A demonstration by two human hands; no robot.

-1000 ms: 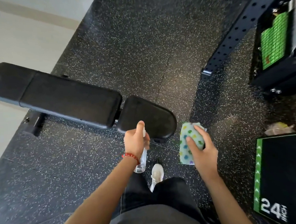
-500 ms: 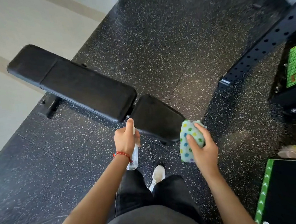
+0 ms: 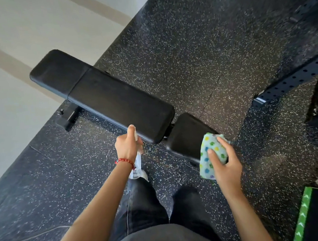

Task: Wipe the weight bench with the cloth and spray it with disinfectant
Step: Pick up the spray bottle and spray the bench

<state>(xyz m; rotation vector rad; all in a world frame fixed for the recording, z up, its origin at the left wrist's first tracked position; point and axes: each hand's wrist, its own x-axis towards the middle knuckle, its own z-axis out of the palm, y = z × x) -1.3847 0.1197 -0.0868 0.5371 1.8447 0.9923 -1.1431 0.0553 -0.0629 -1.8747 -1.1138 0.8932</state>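
Observation:
A black padded weight bench (image 3: 115,102) lies flat, running from the upper left toward the middle, with its smaller seat pad (image 3: 187,135) nearest me. My left hand (image 3: 128,147) grips a clear spray bottle (image 3: 137,167), with a finger on top of the nozzle, right at the near edge of the long pad. My right hand (image 3: 225,164) holds a folded pale cloth with coloured dots (image 3: 211,154) just over the near right corner of the seat pad.
Speckled black rubber flooring (image 3: 187,52) surrounds the bench; pale floor (image 3: 17,45) lies at left. A perforated black rack beam (image 3: 291,81) crosses at right. A black-and-green box (image 3: 315,214) stands at lower right. My legs in dark trousers are below.
The view has shifted so the bench sits further right and closer. Both hands have come nearer to the bench, the left one with the bottle now at the long pad's edge.

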